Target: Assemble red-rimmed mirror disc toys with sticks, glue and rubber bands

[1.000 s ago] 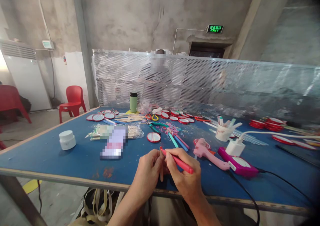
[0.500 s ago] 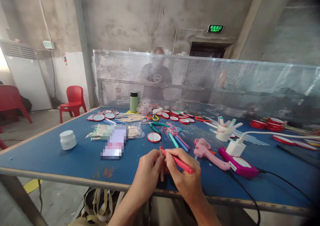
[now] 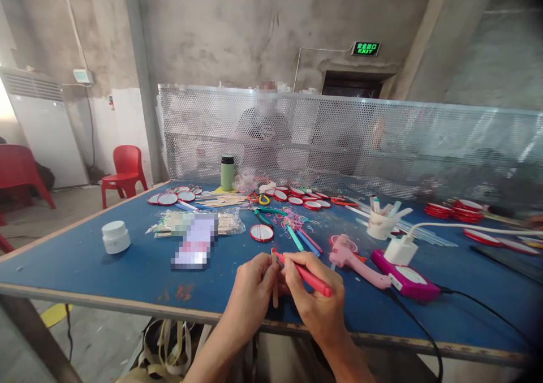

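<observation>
Between the fingers of my left hand (image 3: pixel 253 284) stands a flat wooden craft stick (image 3: pixel 275 297), held upright near the table's front edge. Its top end is coloured red. My right hand (image 3: pixel 318 292) is closed on a red marker pen (image 3: pixel 311 280) in a writing grip, with the tip at the stick's red end. A round mirror with a red rim (image 3: pixel 262 233) lies just beyond my hands. Green, blue and pink markers (image 3: pixel 308 241) lie beyond my right hand.
At right are a pink glue gun (image 3: pixel 356 264), a purple power strip (image 3: pixel 405 278) with cables, and a cup of pens (image 3: pixel 379 224). At left are a white jar (image 3: pixel 116 237) and a phone (image 3: pixel 195 241). Red-rimmed mirrors (image 3: pixel 311 205) lie farther back; a person (image 3: pixel 263 131) sits behind the mesh screen.
My right hand and the marker have shifted slightly to the right and down. The left hand and the craft stick stay almost in place.
</observation>
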A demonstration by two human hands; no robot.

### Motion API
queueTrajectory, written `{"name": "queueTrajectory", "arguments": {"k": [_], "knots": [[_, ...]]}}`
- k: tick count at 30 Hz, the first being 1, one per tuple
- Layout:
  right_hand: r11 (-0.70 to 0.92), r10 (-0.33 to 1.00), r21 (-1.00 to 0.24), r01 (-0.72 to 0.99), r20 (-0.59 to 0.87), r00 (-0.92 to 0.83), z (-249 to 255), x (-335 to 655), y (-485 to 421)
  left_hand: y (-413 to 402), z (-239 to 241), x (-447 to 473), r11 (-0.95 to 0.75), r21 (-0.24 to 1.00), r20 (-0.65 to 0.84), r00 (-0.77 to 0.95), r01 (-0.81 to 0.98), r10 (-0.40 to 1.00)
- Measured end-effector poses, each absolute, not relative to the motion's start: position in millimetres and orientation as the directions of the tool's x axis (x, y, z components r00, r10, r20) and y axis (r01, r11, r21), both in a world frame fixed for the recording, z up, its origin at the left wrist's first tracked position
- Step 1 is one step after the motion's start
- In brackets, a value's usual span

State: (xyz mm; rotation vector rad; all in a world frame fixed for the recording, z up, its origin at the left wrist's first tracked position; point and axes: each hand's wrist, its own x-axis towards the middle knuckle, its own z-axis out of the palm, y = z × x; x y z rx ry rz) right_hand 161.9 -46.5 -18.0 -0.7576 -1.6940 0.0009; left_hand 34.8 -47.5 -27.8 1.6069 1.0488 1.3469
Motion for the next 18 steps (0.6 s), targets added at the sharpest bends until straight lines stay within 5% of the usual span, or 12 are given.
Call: {"name": "queueTrajectory", "arguments": {"k": [18], "knots": [[0.78,0.497,-0.415,0.469,0.866,-0.059,-17.7,161.3,-46.1,-47.4,-29.3,34.8,-0.356,0.927,0.344,0.111,0.119,0.932]]}}
